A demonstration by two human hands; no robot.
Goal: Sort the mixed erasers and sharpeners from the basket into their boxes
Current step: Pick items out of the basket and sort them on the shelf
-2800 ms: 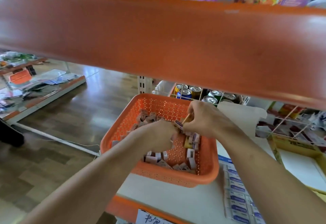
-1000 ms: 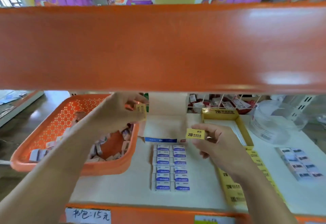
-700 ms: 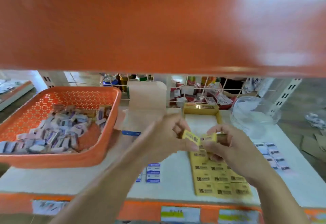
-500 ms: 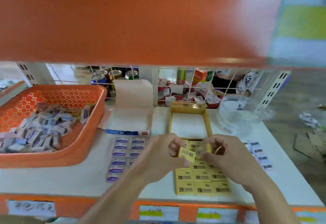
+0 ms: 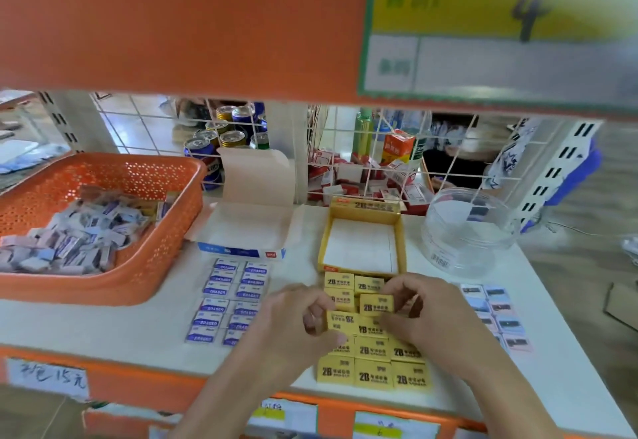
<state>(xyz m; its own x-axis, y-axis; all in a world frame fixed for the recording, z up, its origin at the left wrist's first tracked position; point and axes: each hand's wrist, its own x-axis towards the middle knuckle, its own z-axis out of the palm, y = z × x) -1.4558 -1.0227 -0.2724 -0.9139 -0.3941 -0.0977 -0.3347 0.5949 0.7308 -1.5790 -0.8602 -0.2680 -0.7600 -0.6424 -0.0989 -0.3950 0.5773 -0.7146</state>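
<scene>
Sorting partway: left hand (image 5: 293, 321) grip pinches a yellow 2B eraser (image 5: 341, 322), right hand (image 5: 435, 317) grip a second yellow 2B eraser (image 5: 376, 304), above near rows of yellow erasers (image 5: 373, 374); open yellow cardboard box (image 5: 362, 208) empty, orange perforated plastic basket (image 5: 145, 278) at left heaped.

Shop: orange-edged shelf (image 5: 131, 335), handwritten price tags (image 5: 48, 378), drink cans (image 5: 232, 138) behind wire grid (image 5: 374, 169).
</scene>
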